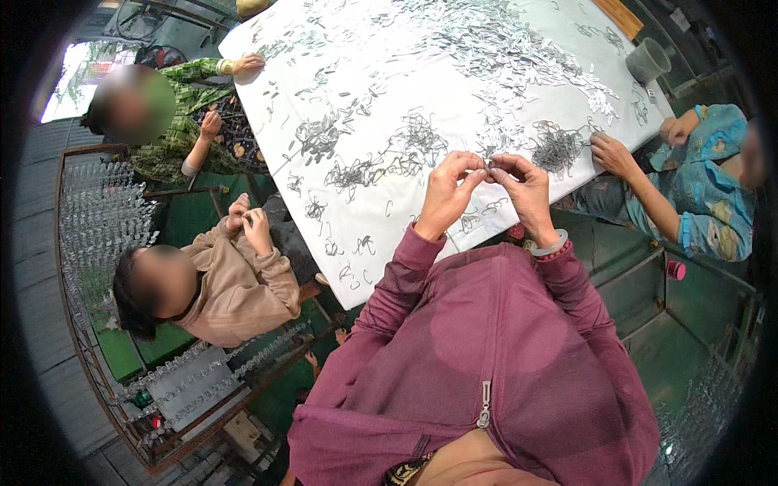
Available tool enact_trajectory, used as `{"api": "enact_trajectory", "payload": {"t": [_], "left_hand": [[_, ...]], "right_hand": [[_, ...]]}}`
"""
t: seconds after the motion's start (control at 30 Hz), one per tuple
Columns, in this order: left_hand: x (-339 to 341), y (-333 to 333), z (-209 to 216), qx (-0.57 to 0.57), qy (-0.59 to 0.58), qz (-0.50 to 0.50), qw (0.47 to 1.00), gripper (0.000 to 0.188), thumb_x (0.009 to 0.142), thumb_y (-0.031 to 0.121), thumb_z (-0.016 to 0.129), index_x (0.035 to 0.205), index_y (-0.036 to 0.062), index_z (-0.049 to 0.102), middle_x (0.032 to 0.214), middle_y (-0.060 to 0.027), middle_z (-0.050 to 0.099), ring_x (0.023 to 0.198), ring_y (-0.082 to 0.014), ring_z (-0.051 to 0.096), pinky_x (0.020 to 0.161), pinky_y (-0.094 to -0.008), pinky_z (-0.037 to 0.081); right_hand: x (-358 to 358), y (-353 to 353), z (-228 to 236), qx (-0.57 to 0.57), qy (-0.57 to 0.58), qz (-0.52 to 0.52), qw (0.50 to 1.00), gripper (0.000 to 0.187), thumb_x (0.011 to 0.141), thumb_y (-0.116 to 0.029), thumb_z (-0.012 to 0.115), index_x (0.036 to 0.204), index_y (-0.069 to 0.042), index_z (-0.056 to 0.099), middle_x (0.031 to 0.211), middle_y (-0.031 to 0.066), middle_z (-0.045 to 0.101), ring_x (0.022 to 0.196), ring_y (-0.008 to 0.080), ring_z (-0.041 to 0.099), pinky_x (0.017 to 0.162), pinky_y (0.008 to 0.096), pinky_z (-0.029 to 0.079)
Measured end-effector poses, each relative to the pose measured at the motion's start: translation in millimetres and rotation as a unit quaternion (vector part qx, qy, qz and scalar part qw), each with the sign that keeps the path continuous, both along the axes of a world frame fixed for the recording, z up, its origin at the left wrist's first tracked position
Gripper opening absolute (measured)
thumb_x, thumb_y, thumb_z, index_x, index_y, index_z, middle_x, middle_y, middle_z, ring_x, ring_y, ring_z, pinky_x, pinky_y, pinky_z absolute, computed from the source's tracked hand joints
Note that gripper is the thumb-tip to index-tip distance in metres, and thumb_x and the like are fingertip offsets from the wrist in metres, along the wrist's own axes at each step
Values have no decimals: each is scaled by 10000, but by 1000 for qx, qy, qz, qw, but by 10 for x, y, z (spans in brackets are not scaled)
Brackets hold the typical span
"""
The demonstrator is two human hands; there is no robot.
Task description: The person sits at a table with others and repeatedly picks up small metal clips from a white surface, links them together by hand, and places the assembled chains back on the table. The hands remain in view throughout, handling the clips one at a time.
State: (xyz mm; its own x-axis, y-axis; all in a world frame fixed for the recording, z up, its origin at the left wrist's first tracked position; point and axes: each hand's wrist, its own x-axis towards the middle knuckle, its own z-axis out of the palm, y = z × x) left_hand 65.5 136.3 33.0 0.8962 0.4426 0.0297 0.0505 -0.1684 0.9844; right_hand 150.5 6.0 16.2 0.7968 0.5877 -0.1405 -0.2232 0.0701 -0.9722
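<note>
Over the near edge of the white table, my left hand and my right hand meet fingertip to fingertip. Both are closed in a pinch around something tiny and dark, mostly hidden by the fingers and too small to name. A bracelet circles my right wrist. Just beyond my left hand lies a tangled heap of thin, dark wire hooks. To the right of my right hand is another dark pile of hooks. Flat silvery strips spread across the far part of the table.
A person in a blue patterned top works at the right edge, one hand by the hook pile. On the left sit a person in beige and one in green. A grey plastic tub stands far right. Racks of hanging pieces line the left.
</note>
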Motion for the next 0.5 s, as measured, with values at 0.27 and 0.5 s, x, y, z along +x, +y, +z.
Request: {"api": "enact_trajectory", "payload": {"t": [0.27,0.5], "left_hand": [[-87,72,-112,-8,44,6,999,88,851,43,602,910,-16,631,934,-61,613,851,-119,582,735,-236,474],[-238,9,-225,-181,8,59,982,109,930,59,503,991,-27,531,924,-93,638,879,-126,592,809,-249,466]], "right_hand": [[-146,8,-50,7,39,24,999,172,835,43,587,1002,70,617,873,85,653,780,141,643,707,241,522],[-190,46,-206,-17,26,50,998,324,823,23,603,1142,-36,613,774,37,635,678,82,604,626,219,496]]}}
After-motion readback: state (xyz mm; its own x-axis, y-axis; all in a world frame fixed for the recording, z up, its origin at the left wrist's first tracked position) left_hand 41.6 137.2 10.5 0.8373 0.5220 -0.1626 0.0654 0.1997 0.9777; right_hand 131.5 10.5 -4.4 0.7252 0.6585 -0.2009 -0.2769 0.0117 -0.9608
